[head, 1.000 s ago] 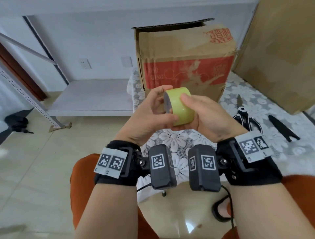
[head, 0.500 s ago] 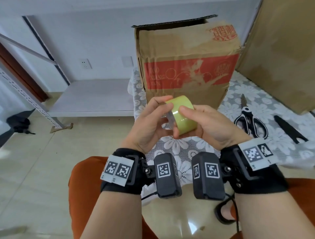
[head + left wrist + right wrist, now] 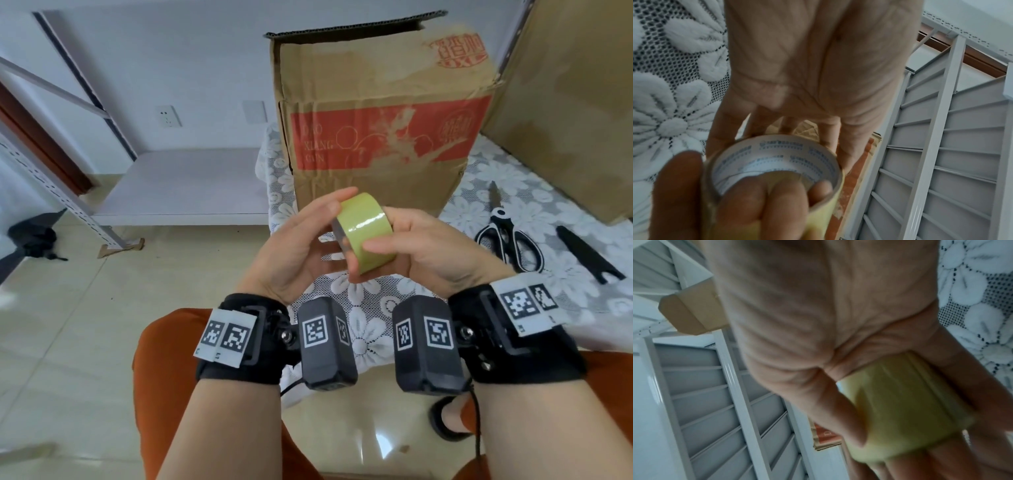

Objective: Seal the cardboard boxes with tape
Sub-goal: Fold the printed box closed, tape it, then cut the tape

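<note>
A yellow-green tape roll is held in front of me above the table edge. My right hand grips it, thumb across the outer face and fingers curled into the core. My left hand has straight fingers that touch the roll's left rim at the top. The roll's outer face fills the right wrist view. An open-topped cardboard box with a red printed band stands upright on the table behind the hands.
A large plain cardboard box stands at the right. Black-handled scissors and a black sheath lie on the lace tablecloth. A white metal shelf rack stands to the left, over a tiled floor.
My left hand has loosened its hold on the roll, and its fingers now lie straight against the rim. The roll has turned a little in my right hand.
</note>
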Motion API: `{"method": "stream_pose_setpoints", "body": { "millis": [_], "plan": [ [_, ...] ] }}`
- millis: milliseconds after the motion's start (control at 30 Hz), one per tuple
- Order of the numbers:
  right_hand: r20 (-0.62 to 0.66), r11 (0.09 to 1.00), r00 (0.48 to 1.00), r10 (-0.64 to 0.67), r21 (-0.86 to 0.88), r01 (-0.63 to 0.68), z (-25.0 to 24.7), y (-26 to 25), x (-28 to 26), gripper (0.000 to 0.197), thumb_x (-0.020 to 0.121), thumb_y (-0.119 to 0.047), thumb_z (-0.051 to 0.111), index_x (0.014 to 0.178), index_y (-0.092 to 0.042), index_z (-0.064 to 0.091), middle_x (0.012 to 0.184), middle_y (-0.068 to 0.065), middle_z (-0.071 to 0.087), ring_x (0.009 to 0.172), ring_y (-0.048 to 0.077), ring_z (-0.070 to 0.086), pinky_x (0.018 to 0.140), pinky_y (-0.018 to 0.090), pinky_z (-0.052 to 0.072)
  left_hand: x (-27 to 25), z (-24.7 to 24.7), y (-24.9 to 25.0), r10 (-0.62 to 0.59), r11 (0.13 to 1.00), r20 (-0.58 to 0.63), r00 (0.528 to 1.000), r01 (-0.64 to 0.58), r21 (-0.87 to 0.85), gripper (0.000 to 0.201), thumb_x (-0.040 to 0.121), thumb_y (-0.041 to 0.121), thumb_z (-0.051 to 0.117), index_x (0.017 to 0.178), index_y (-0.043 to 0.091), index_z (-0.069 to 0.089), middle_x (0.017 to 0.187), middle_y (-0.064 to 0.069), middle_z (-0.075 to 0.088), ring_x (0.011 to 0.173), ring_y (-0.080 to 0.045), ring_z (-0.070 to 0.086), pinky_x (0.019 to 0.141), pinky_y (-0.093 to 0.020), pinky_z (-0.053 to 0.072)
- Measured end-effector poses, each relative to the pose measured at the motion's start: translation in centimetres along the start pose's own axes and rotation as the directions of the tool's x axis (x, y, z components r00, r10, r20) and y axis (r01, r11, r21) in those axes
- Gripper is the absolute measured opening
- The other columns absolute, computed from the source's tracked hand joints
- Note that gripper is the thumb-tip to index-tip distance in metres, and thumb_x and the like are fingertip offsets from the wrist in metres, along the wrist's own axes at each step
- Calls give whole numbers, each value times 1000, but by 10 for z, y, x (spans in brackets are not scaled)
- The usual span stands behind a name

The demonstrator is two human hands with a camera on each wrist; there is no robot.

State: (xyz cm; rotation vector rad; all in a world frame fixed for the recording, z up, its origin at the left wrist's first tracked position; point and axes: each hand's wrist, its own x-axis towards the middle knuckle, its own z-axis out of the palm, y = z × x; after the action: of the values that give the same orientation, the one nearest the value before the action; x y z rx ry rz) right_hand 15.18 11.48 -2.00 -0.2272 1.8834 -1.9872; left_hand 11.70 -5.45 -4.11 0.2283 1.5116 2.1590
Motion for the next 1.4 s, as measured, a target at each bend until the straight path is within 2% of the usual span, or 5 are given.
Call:
{"method": "stream_pose_setpoints", "body": {
  "millis": [133,433,567,867,1400],
  "plan": [
    [-128,997,990,66,-23,-70,8,-1,7,14,89,-10,55,91,1,63,69,13,63,69,25,60,70,40,56,-1,0,-2,11,1000,16,1000,-11,-22,41,87,30,55,126,21,63,96,-17,62,69,-18,65,64,-33,55],
    [65,1000,998,4,-14,-3,4,4,-1,23,80,0,60,102,-8,60,85,13,68,84,26,65,86,45,54,0,-4,-4,-24,999,43,999,26,-47,30,92,34,53,119,22,61,89,-4,65,64,-14,64,57,-32,54],
    [-99,993,988,115,35,-112,6,1,5,29,70,7,50,97,5,62,75,19,62,78,36,65,75,43,56,1,-2,-8,-66,998,36,997,67,-10,37,85,35,53,119,24,61,89,-1,69,71,-18,66,66,-38,57],
    [-157,969,970,185,192,-154,14,4,7,33,85,-3,40,114,8,53,77,18,62,81,36,57,65,40,57,3,-3,-9,-115,993,-27,993,115,8,26,98,32,47,116,26,65,83,0,68,65,-15,64,59,-31,54],
    [-43,997,999,32,77,-29,9,-4,2,38,89,5,27,109,9,58,94,28,67,88,36,65,88,52,50,7,-8,-4,-98,974,16,995,99,-204,37,85,35,57,120,25,61,64,-4,55,55,-19,47,56,-32,49]
  ]
}}
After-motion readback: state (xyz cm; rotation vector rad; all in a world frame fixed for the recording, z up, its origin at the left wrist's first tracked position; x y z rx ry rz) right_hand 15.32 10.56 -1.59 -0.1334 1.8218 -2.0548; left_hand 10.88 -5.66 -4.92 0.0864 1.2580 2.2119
